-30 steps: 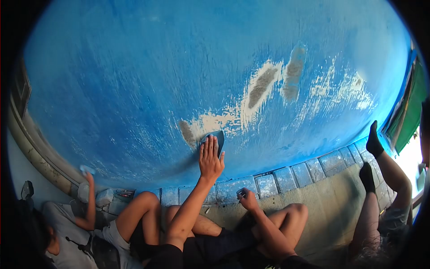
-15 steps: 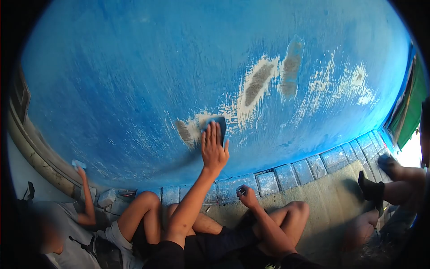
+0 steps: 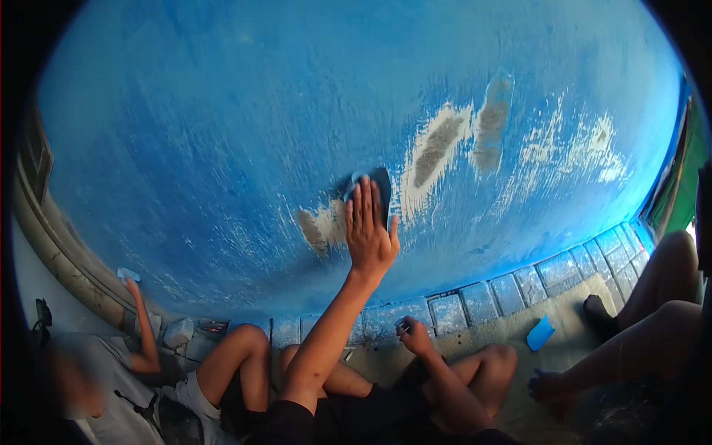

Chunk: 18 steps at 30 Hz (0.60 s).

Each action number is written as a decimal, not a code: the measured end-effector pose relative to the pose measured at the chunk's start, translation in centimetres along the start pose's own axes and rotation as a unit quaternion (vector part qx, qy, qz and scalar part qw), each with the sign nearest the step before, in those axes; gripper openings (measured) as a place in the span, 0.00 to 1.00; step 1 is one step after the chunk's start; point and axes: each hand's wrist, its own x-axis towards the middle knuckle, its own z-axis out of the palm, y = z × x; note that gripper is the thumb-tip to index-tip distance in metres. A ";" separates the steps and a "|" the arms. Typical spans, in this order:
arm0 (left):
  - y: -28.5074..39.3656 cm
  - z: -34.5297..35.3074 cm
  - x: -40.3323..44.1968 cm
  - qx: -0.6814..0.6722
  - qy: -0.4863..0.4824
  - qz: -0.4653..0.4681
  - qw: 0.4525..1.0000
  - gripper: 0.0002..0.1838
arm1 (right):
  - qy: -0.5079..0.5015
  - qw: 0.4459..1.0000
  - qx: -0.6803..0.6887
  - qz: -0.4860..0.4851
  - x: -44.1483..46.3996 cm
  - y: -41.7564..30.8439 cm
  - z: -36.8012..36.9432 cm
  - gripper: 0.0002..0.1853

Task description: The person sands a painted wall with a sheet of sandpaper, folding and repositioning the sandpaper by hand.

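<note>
My left hand point(image 3: 370, 236) presses a dark sandpaper sheet point(image 3: 383, 187) flat against the blue painted wall point(image 3: 245, 148), fingers stretched over it. The sheet's edges show around my fingertips. Just left of the hand is a worn patch point(image 3: 311, 228) with grey and white showing through the blue. My right hand point(image 3: 415, 337) rests low over my bent leg, away from the wall. Its fingers are curled around something small, partly dark and partly pale, too small to name.
Larger scraped patches point(image 3: 439, 148) lie up and to the right. Paving blocks point(image 3: 489, 298) edge the wall's foot. At left, a co-worker's hand point(image 3: 133, 285) holds a light blue piece against the wall. Another person's hand point(image 3: 547, 386) is near a blue sheet point(image 3: 541, 333) on the ground.
My left hand and the sandpaper have moved up and slightly right along the wall. The right-hand person has shifted, and a blue sheet now shows on the ground. My right hand stays nearly still.
</note>
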 end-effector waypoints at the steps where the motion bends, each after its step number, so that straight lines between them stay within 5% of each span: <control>1: -0.1 0.8 -1.7 -0.004 -0.024 -0.002 1.000 0.34 | 0.002 1.000 0.001 0.003 -0.3 0.0 0.1 0.07; 5: -3.1 4.2 -9.9 0.039 -0.108 0.022 0.993 0.33 | 0.018 1.000 -0.004 0.011 -0.7 -0.6 -0.2 0.07; 9: -2.7 2.2 -8.6 0.011 -0.144 0.000 0.990 0.32 | -0.002 1.000 0.005 0.016 -0.9 -1.4 -0.2 0.08; 18: -0.4 -2.6 2.5 -0.028 0.008 0.045 0.999 0.33 | 0.005 1.000 -0.018 -0.008 0.0 0.2 0.4 0.08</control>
